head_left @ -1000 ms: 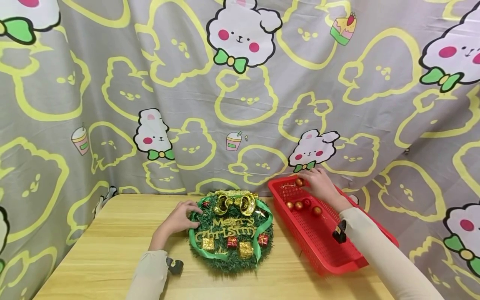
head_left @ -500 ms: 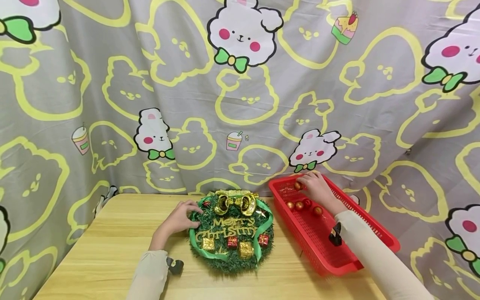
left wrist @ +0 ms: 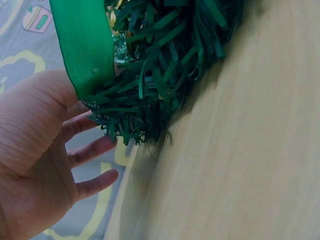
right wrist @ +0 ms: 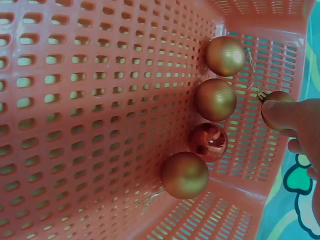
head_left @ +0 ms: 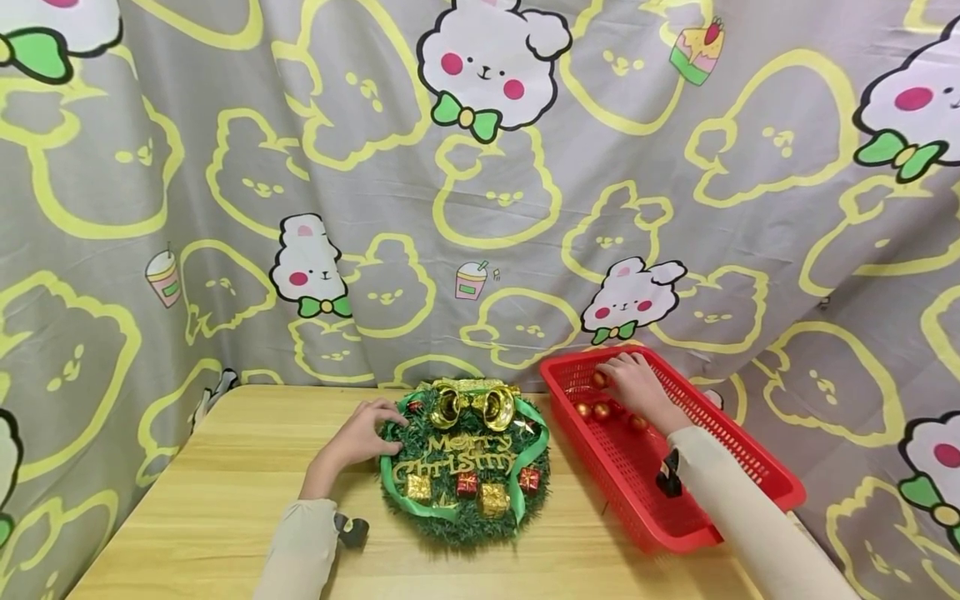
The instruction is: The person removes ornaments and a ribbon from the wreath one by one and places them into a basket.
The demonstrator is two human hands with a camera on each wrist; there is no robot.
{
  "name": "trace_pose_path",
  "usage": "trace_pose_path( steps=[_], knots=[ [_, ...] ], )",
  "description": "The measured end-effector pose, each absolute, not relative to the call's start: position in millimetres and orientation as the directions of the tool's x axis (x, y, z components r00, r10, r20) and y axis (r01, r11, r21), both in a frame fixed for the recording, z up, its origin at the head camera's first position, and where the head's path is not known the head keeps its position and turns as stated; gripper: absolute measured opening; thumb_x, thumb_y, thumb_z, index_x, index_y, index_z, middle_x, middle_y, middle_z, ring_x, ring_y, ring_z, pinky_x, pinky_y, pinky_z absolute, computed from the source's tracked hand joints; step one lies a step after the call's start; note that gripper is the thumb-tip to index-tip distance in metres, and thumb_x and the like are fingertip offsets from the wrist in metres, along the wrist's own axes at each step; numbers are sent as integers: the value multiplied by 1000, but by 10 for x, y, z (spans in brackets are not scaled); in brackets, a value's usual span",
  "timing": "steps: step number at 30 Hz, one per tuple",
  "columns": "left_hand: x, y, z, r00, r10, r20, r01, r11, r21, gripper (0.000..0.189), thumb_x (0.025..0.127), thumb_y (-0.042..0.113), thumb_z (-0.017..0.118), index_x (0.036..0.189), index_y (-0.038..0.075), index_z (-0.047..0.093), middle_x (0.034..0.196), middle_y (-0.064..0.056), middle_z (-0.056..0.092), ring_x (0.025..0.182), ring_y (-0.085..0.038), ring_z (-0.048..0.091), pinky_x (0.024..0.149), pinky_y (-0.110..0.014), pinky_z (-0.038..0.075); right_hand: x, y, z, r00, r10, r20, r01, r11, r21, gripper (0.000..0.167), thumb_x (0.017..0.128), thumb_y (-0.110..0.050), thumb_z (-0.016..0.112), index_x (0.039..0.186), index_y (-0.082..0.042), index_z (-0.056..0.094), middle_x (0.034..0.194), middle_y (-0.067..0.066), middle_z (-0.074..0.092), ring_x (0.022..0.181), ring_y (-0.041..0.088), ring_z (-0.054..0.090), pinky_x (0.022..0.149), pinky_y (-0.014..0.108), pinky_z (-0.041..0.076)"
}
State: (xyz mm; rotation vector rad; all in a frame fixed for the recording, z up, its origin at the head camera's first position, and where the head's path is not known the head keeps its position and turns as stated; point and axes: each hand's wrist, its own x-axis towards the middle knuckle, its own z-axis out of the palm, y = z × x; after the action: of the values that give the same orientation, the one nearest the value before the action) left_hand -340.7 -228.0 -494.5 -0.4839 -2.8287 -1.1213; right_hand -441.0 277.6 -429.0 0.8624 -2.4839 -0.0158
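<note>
A round green Christmas wreath (head_left: 468, 533) lies on the table, carrying gold lettering, gold bells, small wrapped boxes and a green ribbon (left wrist: 85, 45). At its left edge my left hand (head_left: 365, 433) touches the foliage; in the left wrist view its fingers are loosely spread beside the wreath's rim. Inside the far end of the red basket (head_left: 637, 475), my right hand (head_left: 641, 390) pinches a gold Christmas ball (right wrist: 279, 96) between thumb and fingers. Beside it in the basket lie more gold balls (right wrist: 215, 100) and one shiny red ball (right wrist: 209, 142).
The wooden table (head_left: 225, 483) reaches back to a grey patterned curtain (head_left: 375, 200). To the right of the wreath, the basket stands at an angle with raised mesh walls. Thin hanging strings (right wrist: 150, 197) trail from some balls.
My right hand has sunk slightly lower into the basket with the gold ball, and now covers the red ball in the head view. My left hand stays at the wreath.
</note>
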Motion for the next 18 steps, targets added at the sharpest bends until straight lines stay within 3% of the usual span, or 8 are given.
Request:
trace_pose_path(
  steps=[18],
  knots=[
    [-3392,-2267,-4907,-953,261,154,294,679,673,35,80,13,84,114,14,76,133,-11,59,123,-33,46,100,-59,46,-4434,2801,-4402,-694,-569,441,-559,812,167,40,75,-13,89,112,-2,75,106,15,76,98,33,61,89,50,46]
  ],
)
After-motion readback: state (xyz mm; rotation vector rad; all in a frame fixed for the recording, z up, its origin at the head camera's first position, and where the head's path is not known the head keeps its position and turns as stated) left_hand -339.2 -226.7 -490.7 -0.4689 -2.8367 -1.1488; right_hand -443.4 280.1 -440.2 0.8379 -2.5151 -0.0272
